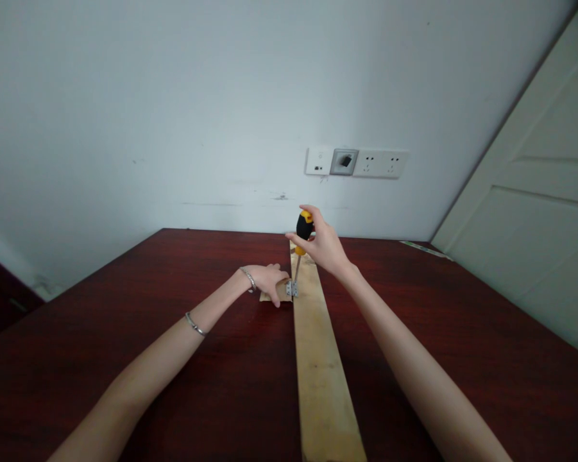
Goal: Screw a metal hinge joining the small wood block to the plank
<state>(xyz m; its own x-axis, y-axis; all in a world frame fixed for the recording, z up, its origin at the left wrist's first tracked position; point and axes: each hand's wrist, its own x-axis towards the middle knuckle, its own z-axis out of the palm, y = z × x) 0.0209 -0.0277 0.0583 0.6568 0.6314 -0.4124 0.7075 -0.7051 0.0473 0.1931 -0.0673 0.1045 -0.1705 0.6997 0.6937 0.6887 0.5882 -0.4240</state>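
A long pale wooden plank [320, 359] lies lengthwise on the dark red table [125, 333]. A small wooden piece [283, 294] sits against its left side, joined by a small metal hinge [292, 289]. My right hand [323, 247] is closed round the black and yellow handle of a screwdriver [303, 228], held nearly upright with its tip down on the hinge. My left hand [268, 280] lies on the small wooden piece, fingers curled over it and pressing it down beside the hinge.
A pale wall stands just behind the table, with a row of white sockets and a switch [357, 162]. A white door [534, 212] is at the right. A thin strip [426, 249] lies at the table's far right corner.
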